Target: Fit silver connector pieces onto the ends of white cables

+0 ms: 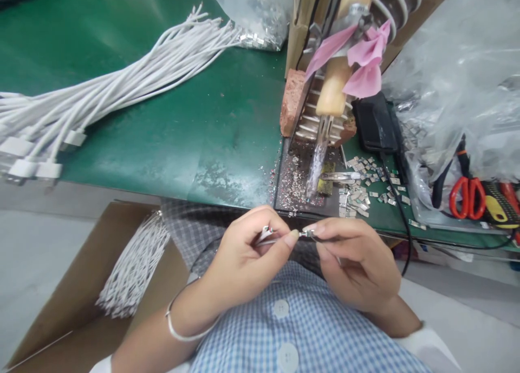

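My left hand (247, 251) is closed round the end of a white cable (265, 235), pinching it between thumb and fingers just in front of my chest. My right hand (353, 259) pinches a small metal shell (307, 233) at the cable's tip, fingertips touching those of the left hand. Both hands hover below the front edge of the green bench (162, 140). A soldering iron (333, 86) with a wooden handle rests tilted in its stand, its tip (314, 170) pointing down toward a metal tray (292, 183) speckled with solder bits.
A bundle of white cables (101, 91) lies across the bench at left. A cardboard box (81, 297) at lower left holds more cables (134, 270). Small metal shells (365, 186) are scattered right of the tray. Red-handled pliers (467, 197), plastic bags (459, 75) and a black block (376, 124) sit at right.
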Available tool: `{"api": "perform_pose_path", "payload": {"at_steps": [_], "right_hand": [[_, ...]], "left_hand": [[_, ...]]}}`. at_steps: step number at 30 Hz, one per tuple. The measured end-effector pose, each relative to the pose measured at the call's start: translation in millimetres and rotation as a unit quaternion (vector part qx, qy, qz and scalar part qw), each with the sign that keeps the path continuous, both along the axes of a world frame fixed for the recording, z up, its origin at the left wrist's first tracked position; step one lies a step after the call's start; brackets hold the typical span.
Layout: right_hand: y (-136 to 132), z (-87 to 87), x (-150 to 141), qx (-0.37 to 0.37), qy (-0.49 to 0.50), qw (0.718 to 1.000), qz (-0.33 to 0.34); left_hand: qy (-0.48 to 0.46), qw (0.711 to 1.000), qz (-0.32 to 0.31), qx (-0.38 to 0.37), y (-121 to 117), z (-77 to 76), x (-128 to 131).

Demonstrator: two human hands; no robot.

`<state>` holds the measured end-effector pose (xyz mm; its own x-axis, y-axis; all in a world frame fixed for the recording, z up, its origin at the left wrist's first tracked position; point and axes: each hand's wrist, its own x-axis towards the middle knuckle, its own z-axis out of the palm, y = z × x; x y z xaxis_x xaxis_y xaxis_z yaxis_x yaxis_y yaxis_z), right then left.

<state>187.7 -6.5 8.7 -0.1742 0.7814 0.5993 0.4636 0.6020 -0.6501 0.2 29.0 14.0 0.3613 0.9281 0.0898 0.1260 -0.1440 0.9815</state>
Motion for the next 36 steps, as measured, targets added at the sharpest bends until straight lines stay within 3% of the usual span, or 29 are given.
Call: {"api": "perform_pose_path", "payload": {"at_steps": [6,12,26,36], "right_hand": [[14,-7.6,-7,0.050,-0.012,0.996,-0.071],[21,-7.1,-9,0.063,-0.017,0.994,-0.086],[20,-3.5,-8,0.059,-0.027,0.995,-0.081],[10,-0.4,-7,0.056,-0.047,0.996,-0.043]], "left_hand": [[0.016,0.998,0.038,-0.037,12,-0.4,8],[0.017,0.998,0.056,-0.027,19,3.4,10],[0.007,0.998,0.060,-0.026,17,5.6,9],[0.010,0.999,0.017,-0.028,9,4.1,3]]}}
